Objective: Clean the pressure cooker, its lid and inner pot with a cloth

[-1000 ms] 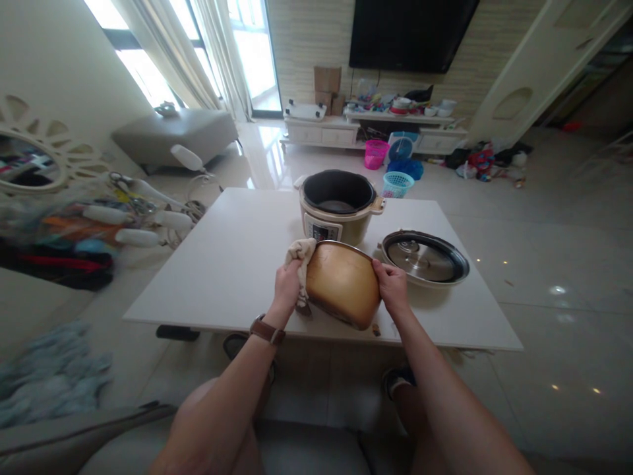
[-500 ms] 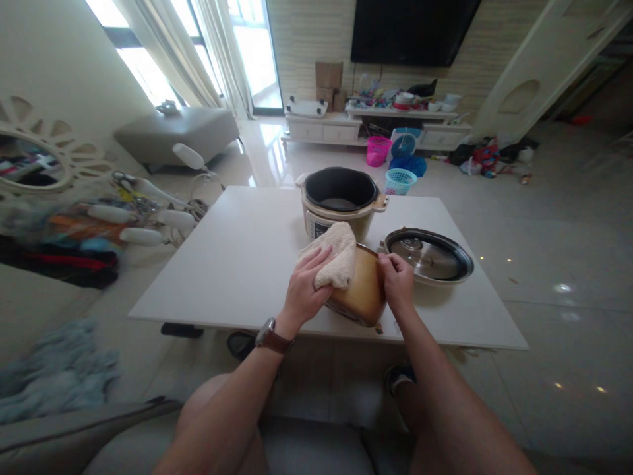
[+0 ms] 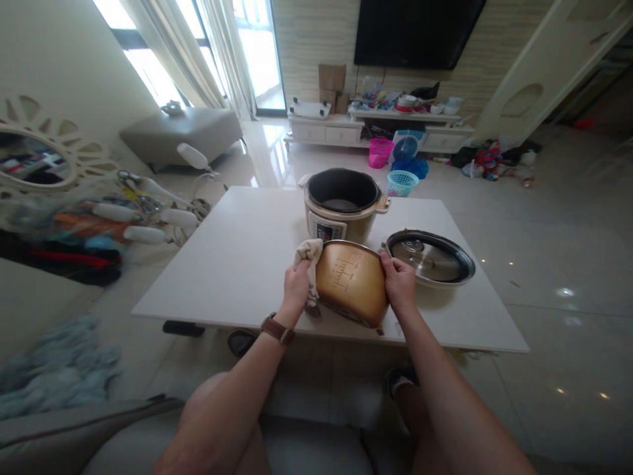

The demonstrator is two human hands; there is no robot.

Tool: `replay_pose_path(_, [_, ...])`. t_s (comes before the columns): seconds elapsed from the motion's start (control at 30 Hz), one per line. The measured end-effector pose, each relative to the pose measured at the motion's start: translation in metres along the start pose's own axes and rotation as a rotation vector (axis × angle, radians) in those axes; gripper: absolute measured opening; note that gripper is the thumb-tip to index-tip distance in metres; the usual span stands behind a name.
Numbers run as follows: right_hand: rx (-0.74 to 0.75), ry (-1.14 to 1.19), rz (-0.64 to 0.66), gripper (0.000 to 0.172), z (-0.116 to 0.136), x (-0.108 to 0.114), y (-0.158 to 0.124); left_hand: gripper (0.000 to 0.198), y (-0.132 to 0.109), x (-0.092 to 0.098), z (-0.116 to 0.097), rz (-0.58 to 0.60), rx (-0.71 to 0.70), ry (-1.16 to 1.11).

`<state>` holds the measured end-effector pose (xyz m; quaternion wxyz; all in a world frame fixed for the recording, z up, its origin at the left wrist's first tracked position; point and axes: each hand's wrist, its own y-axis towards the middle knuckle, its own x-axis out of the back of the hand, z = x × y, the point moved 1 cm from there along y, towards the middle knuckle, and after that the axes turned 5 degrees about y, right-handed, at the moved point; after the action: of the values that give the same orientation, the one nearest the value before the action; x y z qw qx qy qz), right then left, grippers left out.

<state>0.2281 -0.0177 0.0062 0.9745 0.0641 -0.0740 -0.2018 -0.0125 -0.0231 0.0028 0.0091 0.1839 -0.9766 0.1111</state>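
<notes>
Just nearside of the cooker (image 3: 341,214), the pot (image 3: 352,282) is tilted, right grip (image 3: 399,282) clamped on it, left grip (image 3: 297,285) closed on the cloth (image 3: 309,253) touching it; right of the cooker lies the lid (image 3: 429,258).

Bright window (image 3: 258,56), pale curtains (image 3: 171,53), glossy tiled floor (image 3: 568,254)
</notes>
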Motion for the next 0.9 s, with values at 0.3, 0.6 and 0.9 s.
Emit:
replay_pose_path(0.3, [-0.002,0.019,0.012,0.073,-0.007,-0.001,0.0,0.034,-0.004,0.001,0.0,-0.022,-0.091,0.029])
replay_pose_path(0.6, [-0.01,0.049,0.008,0.074,-0.013,-0.004,0.0,0.048,-0.012,0.006,-0.011,0.245,-0.814,0.361])
replay_pose_path(0.9, [-0.045,0.047,0.031,0.073,-0.013,-0.007,-0.001,0.032,-0.01,0.002,-0.01,0.07,-0.405,0.161])
